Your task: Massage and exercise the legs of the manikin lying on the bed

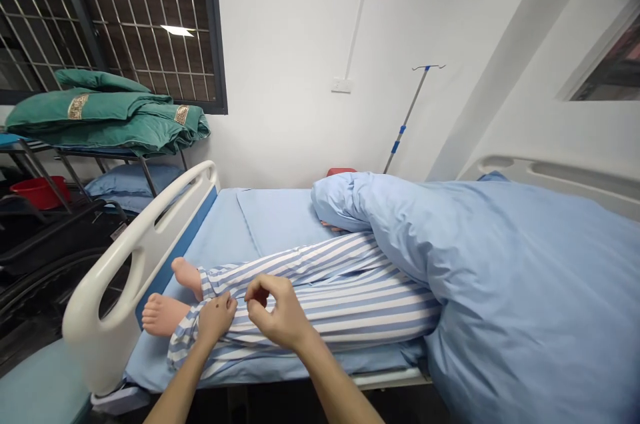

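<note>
A manikin-like figure in blue-and-white striped trousers (345, 304) lies along the bed, its smooth bare feet (163, 315) pointing left. My left hand (217, 319) rests on the near trouser leg just above the ankle. Its fingers are curled inward, and what they may hold is hidden. To its right, my right hand (280, 312) is over the shins, thumb and index finger curled into a ring with no object visible in it. A light blue quilt (510, 277) covers the upper body down to the thighs, and some fingers of the figure show under its far edge.
A white footboard (145, 231) stands at the left, a headboard (560, 174) at the right. Behind the bed rises an IV pole (410, 111). Folded green bedding (115, 114) lies on a rack beside the window, with a red basin (43, 192) and part of a wheelchair (55, 251) below.
</note>
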Tool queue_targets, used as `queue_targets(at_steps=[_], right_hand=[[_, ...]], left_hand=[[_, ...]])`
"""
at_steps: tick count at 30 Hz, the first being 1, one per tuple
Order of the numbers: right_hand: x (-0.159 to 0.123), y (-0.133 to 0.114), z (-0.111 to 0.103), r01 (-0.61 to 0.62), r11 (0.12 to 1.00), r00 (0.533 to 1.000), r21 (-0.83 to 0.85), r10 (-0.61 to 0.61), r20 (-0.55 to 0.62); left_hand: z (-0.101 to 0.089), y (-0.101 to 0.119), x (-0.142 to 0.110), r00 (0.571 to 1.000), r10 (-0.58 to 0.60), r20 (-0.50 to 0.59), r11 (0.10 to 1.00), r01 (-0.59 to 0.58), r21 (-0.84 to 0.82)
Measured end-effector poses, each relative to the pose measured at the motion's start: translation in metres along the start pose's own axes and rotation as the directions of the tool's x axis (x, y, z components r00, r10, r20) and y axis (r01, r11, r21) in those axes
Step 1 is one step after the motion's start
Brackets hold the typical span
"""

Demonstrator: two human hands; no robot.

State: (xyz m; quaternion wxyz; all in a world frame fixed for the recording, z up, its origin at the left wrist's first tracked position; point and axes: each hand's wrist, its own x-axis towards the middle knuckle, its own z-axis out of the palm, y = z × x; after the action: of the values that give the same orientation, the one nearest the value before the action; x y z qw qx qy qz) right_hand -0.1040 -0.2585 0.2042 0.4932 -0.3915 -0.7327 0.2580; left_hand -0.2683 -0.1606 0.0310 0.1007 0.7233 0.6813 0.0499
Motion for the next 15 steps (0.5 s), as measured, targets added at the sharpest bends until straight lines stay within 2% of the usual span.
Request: queue_targets(at_steps=[3, 5, 7, 11, 15], right_hand=[[0.008, 0.073, 0.041, -0.226, 0.968, 0.974, -0.107, 0.223, -0.038], [0.002, 0.118, 0.068, -0.284, 0.93, 0.959, -0.233, 0.274, -0.076], [-0.006, 0.152, 0.09, -0.326, 0.867, 0.945, -0.376, 0.304, -0.118], [-0.017, 0.186, 0.115, -0.383, 0.732, 0.923, -0.564, 0.329, -0.2], [-0.017, 0.194, 0.118, -0.398, 0.729, 0.916, -0.557, 0.344, -0.205]], left_hand=[[0.009, -0.004, 0.004, 0.998, 0.022, -0.052, 0.999, -0.02, 0.041], [0.017, -0.008, 0.008, 0.997, 0.045, -0.068, 0.996, -0.04, 0.076], [0.025, -0.013, 0.012, 0.993, 0.097, -0.071, 0.988, -0.088, 0.124], [0.034, -0.017, 0.016, 0.985, 0.151, -0.081, 0.974, -0.135, 0.181], [0.034, -0.016, 0.015, 0.982, 0.171, -0.083, 0.972, -0.155, 0.175]])
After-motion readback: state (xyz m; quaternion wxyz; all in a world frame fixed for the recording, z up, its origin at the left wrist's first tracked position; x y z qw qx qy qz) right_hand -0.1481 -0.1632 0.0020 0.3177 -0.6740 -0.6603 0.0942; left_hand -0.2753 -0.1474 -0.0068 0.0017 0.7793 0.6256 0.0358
